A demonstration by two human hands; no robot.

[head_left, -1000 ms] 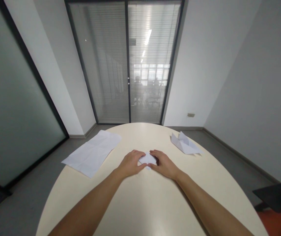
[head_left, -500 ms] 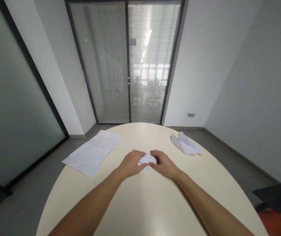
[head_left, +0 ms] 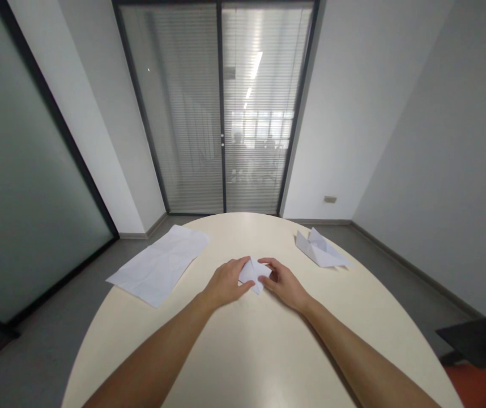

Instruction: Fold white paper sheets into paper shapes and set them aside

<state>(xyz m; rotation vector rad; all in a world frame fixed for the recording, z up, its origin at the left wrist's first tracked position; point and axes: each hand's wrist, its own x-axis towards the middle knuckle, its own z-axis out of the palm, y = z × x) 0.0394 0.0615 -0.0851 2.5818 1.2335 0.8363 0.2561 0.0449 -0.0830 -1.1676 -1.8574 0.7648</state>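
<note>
A small piece of white folded paper (head_left: 253, 274), roughly diamond-shaped with crease lines, lies on the table between my hands. My left hand (head_left: 227, 281) grips its left side, the thumb on the near edge and the fingers along the far edge. At its right corner, my right hand (head_left: 284, 284) has it between a curled thumb and fingers. Parts of the paper's edges are hidden under the fingertips.
The round cream table (head_left: 243, 345) carries a creased white sheet (head_left: 162, 263) at the left and a folded paper shape (head_left: 320, 250) at the far right. A dark and red chair (head_left: 481, 345) stands off the right edge. Glass doors (head_left: 221, 113) close the far side.
My right thumb and fingers have shifted slightly to the right, so more of the paper shows. The paper is turned a little. My left hand stays nearly in place.
</note>
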